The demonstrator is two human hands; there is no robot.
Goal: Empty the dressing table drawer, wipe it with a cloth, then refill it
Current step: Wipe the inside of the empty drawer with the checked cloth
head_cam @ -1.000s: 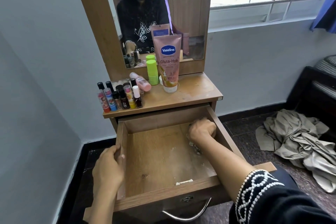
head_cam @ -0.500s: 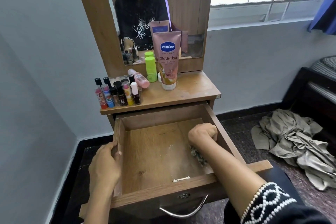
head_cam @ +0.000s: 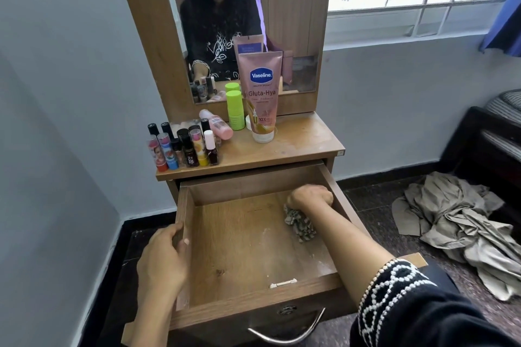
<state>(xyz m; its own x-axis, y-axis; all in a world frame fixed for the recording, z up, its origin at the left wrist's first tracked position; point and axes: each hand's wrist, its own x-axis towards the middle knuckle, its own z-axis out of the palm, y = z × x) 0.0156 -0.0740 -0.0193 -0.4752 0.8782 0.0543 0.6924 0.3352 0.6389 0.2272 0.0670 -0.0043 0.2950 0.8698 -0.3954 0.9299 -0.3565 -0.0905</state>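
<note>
The wooden drawer (head_cam: 242, 251) of the dressing table is pulled out and holds nothing but a small white strip (head_cam: 282, 283) near its front wall. My right hand (head_cam: 310, 198) grips a crumpled grey patterned cloth (head_cam: 300, 223) against the drawer floor at the back right corner. My left hand (head_cam: 162, 262) holds the drawer's left wall, thumb over the rim. On the tabletop (head_cam: 304, 141) stand a pink Vaseline tube (head_cam: 260, 96), a green stick (head_cam: 235, 110), a pink bottle (head_cam: 215, 122) and several lip balms and nail polishes (head_cam: 183, 146).
A mirror (head_cam: 242, 22) rises behind the tabletop. A heap of beige cloth (head_cam: 462, 231) lies on the dark floor at the right, beside a dark bed frame (head_cam: 485, 149). A grey wall (head_cam: 56, 149) runs close along the left. The metal drawer handle (head_cam: 284, 334) juts toward me.
My right hand has shifted slightly toward the back right corner, and more of the cloth shows beneath it. The left hand stays on the drawer's left wall.
</note>
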